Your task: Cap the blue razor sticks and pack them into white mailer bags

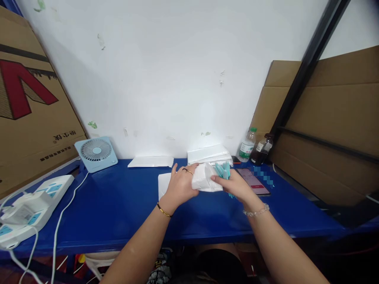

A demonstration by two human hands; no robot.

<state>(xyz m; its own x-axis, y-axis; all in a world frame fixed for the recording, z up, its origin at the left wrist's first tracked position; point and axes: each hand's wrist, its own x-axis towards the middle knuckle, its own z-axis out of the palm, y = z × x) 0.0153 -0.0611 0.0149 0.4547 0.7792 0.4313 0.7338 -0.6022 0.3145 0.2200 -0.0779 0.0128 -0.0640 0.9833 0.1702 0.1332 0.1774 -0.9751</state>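
My left hand (181, 184) grips the left end of a crumpled white paper or thin plastic pouch (203, 177) above the blue table (127, 209). My right hand (235, 184) holds a bunch of light teal pieces (222, 169) against the pouch's right end, its thumb pressing on the white surface. Teal bits stick out above and below the right fingers; their exact kind cannot be made out. Partly covered by my left hand, a white sheet or packet (162, 184) lies on the table.
Flat white stacks, one at the left (151, 161) and one at the right (209, 154), lie by the wall. A phone (254, 181), a clear bottle (246, 146) and a dark bottle (262, 150) are right. Left are a blue fan (96, 154) and a corded power strip (56, 189).
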